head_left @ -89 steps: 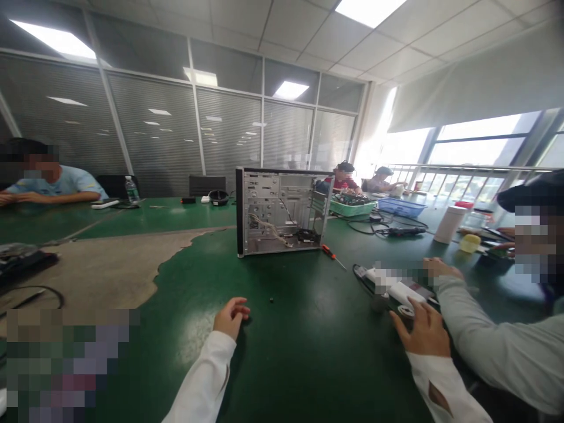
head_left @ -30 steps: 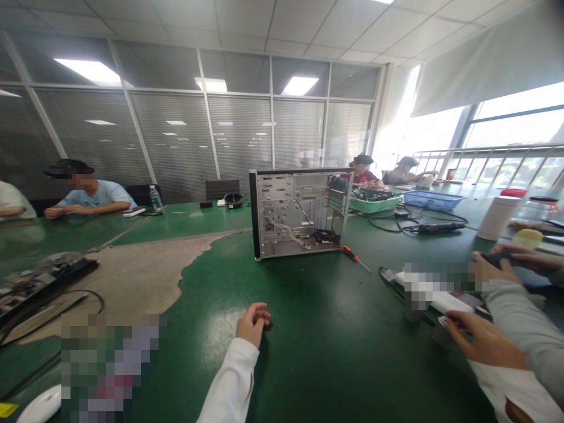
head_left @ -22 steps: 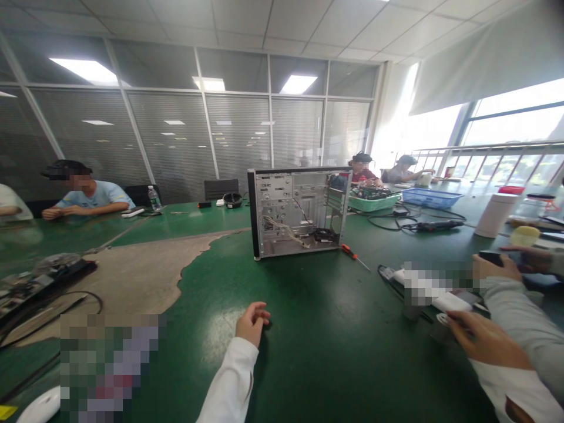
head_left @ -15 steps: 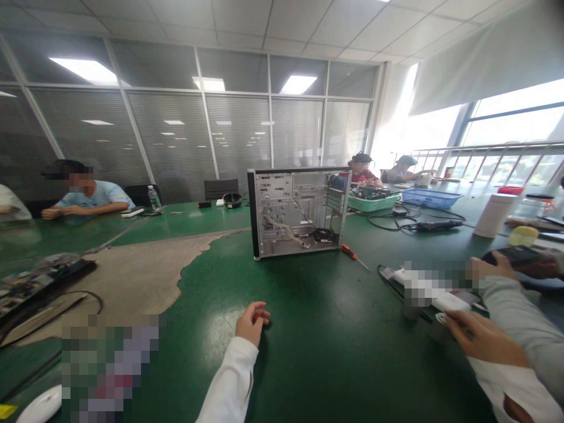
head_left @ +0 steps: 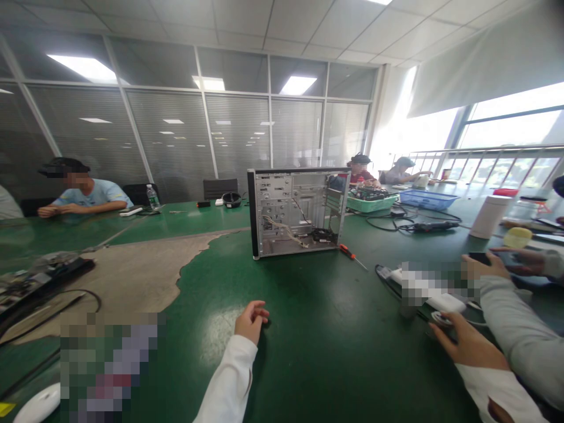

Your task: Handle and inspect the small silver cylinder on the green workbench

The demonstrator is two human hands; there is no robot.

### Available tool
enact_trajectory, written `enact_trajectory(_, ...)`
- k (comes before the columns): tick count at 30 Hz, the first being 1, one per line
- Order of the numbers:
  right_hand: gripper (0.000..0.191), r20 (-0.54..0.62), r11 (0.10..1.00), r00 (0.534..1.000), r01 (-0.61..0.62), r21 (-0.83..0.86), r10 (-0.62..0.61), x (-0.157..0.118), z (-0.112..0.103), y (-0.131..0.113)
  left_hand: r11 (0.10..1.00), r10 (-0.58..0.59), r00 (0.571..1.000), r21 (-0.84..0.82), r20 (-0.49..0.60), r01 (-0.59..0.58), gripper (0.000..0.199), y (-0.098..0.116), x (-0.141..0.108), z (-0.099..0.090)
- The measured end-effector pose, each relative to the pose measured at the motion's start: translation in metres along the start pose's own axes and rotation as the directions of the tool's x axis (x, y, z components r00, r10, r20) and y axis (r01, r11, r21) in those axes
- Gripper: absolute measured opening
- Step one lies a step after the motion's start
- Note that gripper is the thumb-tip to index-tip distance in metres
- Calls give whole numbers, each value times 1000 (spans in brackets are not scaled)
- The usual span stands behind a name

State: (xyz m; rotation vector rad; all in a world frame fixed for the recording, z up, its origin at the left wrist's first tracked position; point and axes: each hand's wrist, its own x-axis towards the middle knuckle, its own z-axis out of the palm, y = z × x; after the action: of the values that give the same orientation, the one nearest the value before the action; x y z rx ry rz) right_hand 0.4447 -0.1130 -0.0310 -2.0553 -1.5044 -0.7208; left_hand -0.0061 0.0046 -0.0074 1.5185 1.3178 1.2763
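My left hand [head_left: 252,322], in a white sleeve, rests on the green table [head_left: 308,352] with its fingers loosely bent and nothing in them. At the right, my right hand [head_left: 478,346] has thumb and fingers closed on what looks like a coiled white cable [head_left: 442,318], beside a white power strip [head_left: 446,302]. Ahead stands an opened computer case [head_left: 304,205], upright, its side panel off; loose wires and a black fan [head_left: 323,235] show inside. An orange-handled screwdriver [head_left: 348,252] lies by its lower right corner.
Close on the right, a co-worker's grey-sleeved hands hold a phone [head_left: 480,258]. Beyond are a white bottle [head_left: 488,217], a green basket [head_left: 372,202], a blue basket [head_left: 429,200] and black cables. A circuit board [head_left: 39,282] and white mouse [head_left: 39,404] lie left. Other people sit farther off.
My right hand has shifted slightly left and down by the power strip, still holding the white cable. The co-worker's phone has tilted. My left hand has stayed put.
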Motion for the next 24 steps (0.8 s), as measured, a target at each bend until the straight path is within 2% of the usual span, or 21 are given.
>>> enact_trajectory(3, 35, -46, 1000, 999, -7, -11, 6, -6, 6, 8, 1000, 5, 1000, 0, 7, -5, 28, -1, 0, 0)
enact_trajectory(9, 42, -40, 1000, 999, 13, -16, -14, -16, 7, 28, 1000, 8, 1000, 8, 12, -8, 27, -1, 0, -1)
enact_trajectory(12, 46, -98, 995, 995, -6, -102, -4, -17, -8, 16, 1000, -2, 1000, 10, 9, 2, 27, -2, 1, -1)
enact_trajectory(14, 51, -166, 982, 986, -54, -181, 24, -12, -22, -1, 1000, -8, 1000, 2, 11, 8, 28, -3, 1, -1)
enact_trajectory(16, 55, -195, 979, 981, -48, -200, 9, 0, -34, -19, 1000, -7, 1000, 0, 15, 7, 29, -5, 2, 0)
enact_trajectory(18, 51, -132, 983, 989, 44, -181, -69, 19, -39, -32, 1000, 0, 1000, 8, 18, 0, 29, -6, 2, -1)
enact_trajectory(20, 45, 24, 975, 991, 135, -178, -133, 44, -34, -37, 1000, 5, 1000, 12, 20, -5, 29, -6, 2, -1)
enact_trajectory(21, 44, 116, 971, 986, 141, -195, -120, 56, -28, -36, 1000, 5, 1000, 12, 21, -5, 29, -6, 2, -1)
enact_trajectory(23, 45, 329, 967, 943, 127, -220, -49, 78, -14, -31, 1000, 2, 1000, 10, 24, -3, 29, -6, 2, -2)
enact_trajectory(24, 44, 433, 969, 901, 119, -216, -15, 86, -6, -27, 1000, 2, 1000, 10, 25, -2, 29, -6, 2, -2)
